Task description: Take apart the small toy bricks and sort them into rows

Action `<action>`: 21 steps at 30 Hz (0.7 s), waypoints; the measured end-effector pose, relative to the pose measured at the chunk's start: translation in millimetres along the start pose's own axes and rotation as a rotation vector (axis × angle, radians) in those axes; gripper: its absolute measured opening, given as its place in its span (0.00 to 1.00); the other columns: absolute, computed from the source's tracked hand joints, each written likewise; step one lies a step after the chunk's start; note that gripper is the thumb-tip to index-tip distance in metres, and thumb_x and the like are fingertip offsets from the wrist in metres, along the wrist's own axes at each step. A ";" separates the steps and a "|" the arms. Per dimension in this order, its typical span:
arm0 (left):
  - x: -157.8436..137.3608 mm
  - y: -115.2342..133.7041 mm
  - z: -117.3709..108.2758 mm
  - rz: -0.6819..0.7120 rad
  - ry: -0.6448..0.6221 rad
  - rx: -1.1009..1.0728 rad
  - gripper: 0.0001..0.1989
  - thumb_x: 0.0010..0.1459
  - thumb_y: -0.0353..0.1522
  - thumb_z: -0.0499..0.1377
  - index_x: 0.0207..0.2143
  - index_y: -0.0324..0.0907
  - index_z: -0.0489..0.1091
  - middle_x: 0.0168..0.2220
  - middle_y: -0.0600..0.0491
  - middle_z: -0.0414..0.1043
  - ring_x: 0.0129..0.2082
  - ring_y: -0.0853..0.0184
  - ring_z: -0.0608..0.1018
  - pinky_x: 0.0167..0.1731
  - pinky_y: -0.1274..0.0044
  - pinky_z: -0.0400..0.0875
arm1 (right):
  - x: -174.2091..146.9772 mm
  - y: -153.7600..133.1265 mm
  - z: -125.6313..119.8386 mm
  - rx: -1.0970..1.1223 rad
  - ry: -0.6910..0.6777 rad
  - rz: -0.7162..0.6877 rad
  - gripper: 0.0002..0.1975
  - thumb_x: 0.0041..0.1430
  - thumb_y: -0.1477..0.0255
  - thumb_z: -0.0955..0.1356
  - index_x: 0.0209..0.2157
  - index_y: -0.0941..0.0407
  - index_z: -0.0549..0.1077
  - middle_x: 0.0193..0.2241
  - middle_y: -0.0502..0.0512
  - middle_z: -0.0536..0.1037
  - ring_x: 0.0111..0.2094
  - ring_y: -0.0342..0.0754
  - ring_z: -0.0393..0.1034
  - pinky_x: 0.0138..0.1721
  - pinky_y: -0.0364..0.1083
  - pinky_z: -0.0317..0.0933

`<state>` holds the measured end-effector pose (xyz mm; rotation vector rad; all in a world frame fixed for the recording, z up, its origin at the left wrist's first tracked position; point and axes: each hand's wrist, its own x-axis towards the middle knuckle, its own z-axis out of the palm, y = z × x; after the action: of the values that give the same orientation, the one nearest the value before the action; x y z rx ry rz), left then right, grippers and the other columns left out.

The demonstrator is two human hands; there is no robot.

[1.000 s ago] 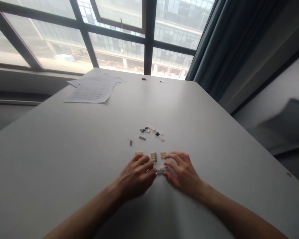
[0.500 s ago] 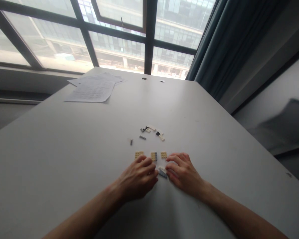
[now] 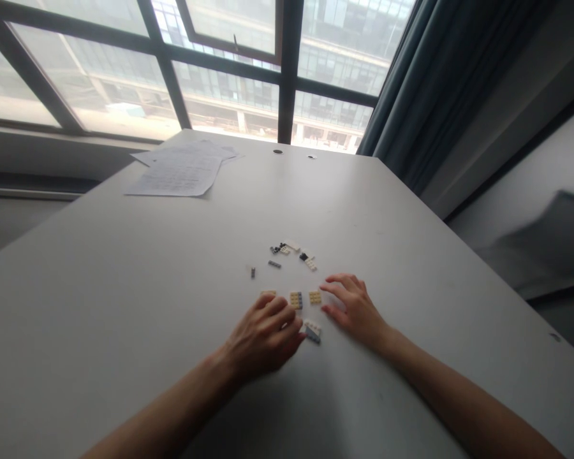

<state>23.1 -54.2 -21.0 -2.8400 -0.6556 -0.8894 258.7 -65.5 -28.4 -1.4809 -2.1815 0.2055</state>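
A white building-brick plate (image 3: 314, 326) and a dark grey one (image 3: 312, 335) lie against each other at an angle on the table. My left hand (image 3: 268, 331) is curled just left of them, its fingertips at their left end; whether it grips anything is hidden. Partly behind its knuckles shows a tan plate (image 3: 268, 292). A tan-and-grey plate (image 3: 296, 299) lies just beyond its fingers. To the right is a small tan plate (image 3: 314, 297). My right hand (image 3: 351, 306) hovers beside this one, fingers apart and nothing between them.
Farther off lie two small grey bricks (image 3: 274, 264), a cluster of black, grey and white pieces (image 3: 284, 248), and a black-and-white group (image 3: 309, 261). Printed sheets (image 3: 176, 172) rest at the far left of the white table (image 3: 148, 306). Windows and a dark curtain (image 3: 402, 115) stand behind it.
My right hand has let go of the white and grey plates and moved away and slightly right, its fingers opening. My left hand has stayed nearly in place.
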 end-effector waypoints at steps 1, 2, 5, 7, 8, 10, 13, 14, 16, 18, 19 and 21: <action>-0.2 -3.2 -1.7 -0.032 0.034 0.003 0.04 0.58 0.31 0.57 0.32 0.41 0.70 0.28 0.52 0.69 0.31 0.65 0.68 0.36 0.69 0.63 | 3.3 1.8 0.5 0.009 -0.015 0.010 0.16 0.56 0.71 0.70 0.47 0.52 0.72 0.50 0.57 0.71 0.52 0.54 0.61 0.54 0.56 0.54; -0.7 -7.2 -3.8 -0.067 0.067 0.003 0.03 0.58 0.31 0.58 0.32 0.42 0.70 0.28 0.52 0.70 0.32 0.65 0.68 0.36 0.69 0.63 | 6.3 2.9 1.3 0.018 -0.029 0.015 0.16 0.56 0.70 0.70 0.47 0.52 0.72 0.50 0.57 0.71 0.52 0.54 0.61 0.54 0.56 0.54; -3.3 -22.0 -10.3 -0.166 0.162 0.005 0.01 0.57 0.31 0.59 0.32 0.43 0.71 0.29 0.53 0.71 0.32 0.66 0.69 0.36 0.70 0.63 | 12.8 2.6 4.3 0.034 -0.058 0.005 0.15 0.56 0.69 0.71 0.46 0.51 0.73 0.50 0.56 0.71 0.53 0.53 0.61 0.53 0.56 0.54; -5.7 -32.5 -13.5 -0.227 0.203 0.019 0.02 0.57 0.31 0.59 0.31 0.44 0.72 0.29 0.54 0.72 0.31 0.66 0.70 0.36 0.71 0.63 | 15.6 0.9 6.4 0.031 -0.070 -0.011 0.13 0.56 0.69 0.71 0.45 0.51 0.74 0.49 0.56 0.72 0.53 0.53 0.61 0.53 0.56 0.54; -7.0 -37.5 -14.5 -0.256 0.214 0.029 0.03 0.57 0.31 0.59 0.30 0.44 0.72 0.28 0.54 0.72 0.31 0.66 0.70 0.36 0.71 0.63 | 16.6 -0.1 7.3 0.028 -0.073 -0.016 0.12 0.56 0.69 0.71 0.44 0.51 0.74 0.49 0.56 0.72 0.53 0.53 0.61 0.53 0.56 0.54; -9.6 -46.8 -15.4 -0.311 0.217 0.048 0.05 0.57 0.32 0.59 0.29 0.44 0.72 0.28 0.53 0.72 0.32 0.66 0.70 0.37 0.70 0.63 | 18.0 -1.8 8.5 0.026 -0.072 -0.022 0.10 0.57 0.69 0.70 0.42 0.51 0.75 0.48 0.56 0.72 0.53 0.53 0.61 0.53 0.55 0.54; -14.4 -58.2 -15.3 -0.365 0.179 0.054 0.06 0.58 0.34 0.58 0.30 0.43 0.73 0.30 0.52 0.73 0.34 0.64 0.71 0.39 0.70 0.64 | 18.8 -3.6 9.4 0.030 -0.062 -0.031 0.08 0.58 0.69 0.70 0.40 0.51 0.75 0.47 0.56 0.72 0.52 0.52 0.61 0.53 0.55 0.53; -16.4 -61.2 -15.2 -0.370 0.144 0.044 0.06 0.58 0.35 0.58 0.32 0.43 0.73 0.32 0.51 0.73 0.36 0.64 0.71 0.40 0.69 0.64 | 18.6 -3.9 9.6 0.032 -0.058 -0.034 0.08 0.58 0.69 0.70 0.40 0.52 0.75 0.47 0.56 0.72 0.52 0.52 0.61 0.53 0.55 0.53; -20.5 -65.7 -14.9 -0.367 0.042 0.010 0.10 0.58 0.38 0.58 0.39 0.43 0.73 0.39 0.49 0.73 0.42 0.61 0.71 0.43 0.67 0.64 | 18.1 -4.0 10.0 0.036 -0.051 -0.037 0.07 0.59 0.70 0.69 0.40 0.52 0.74 0.47 0.56 0.72 0.52 0.52 0.61 0.53 0.55 0.52; -24.3 -67.9 -14.2 -0.359 -0.079 -0.027 0.19 0.56 0.42 0.59 0.47 0.44 0.70 0.46 0.47 0.71 0.48 0.58 0.69 0.47 0.65 0.62 | 17.6 -3.7 9.8 0.040 -0.035 -0.037 0.07 0.59 0.71 0.69 0.40 0.53 0.74 0.48 0.56 0.72 0.52 0.53 0.61 0.53 0.55 0.52; -25.8 -68.2 -13.5 -0.354 -0.132 -0.040 0.23 0.55 0.44 0.60 0.51 0.44 0.68 0.49 0.46 0.70 0.50 0.56 0.67 0.49 0.63 0.61 | 17.6 -3.8 9.4 0.041 -0.023 -0.038 0.07 0.59 0.71 0.69 0.40 0.53 0.74 0.48 0.56 0.72 0.52 0.53 0.61 0.53 0.55 0.52; -27.3 -67.6 -11.5 -0.345 -0.211 -0.057 0.29 0.52 0.46 0.61 0.53 0.43 0.66 0.51 0.45 0.68 0.54 0.54 0.65 0.52 0.61 0.59 | 18.5 -5.3 7.9 0.042 0.012 -0.042 0.06 0.59 0.71 0.68 0.40 0.53 0.73 0.48 0.57 0.72 0.53 0.53 0.61 0.53 0.55 0.53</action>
<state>-32.0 -5.8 -29.5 -2.9478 -1.1922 -0.6567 245.2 -49.8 -27.4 -1.4087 -2.1832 0.2253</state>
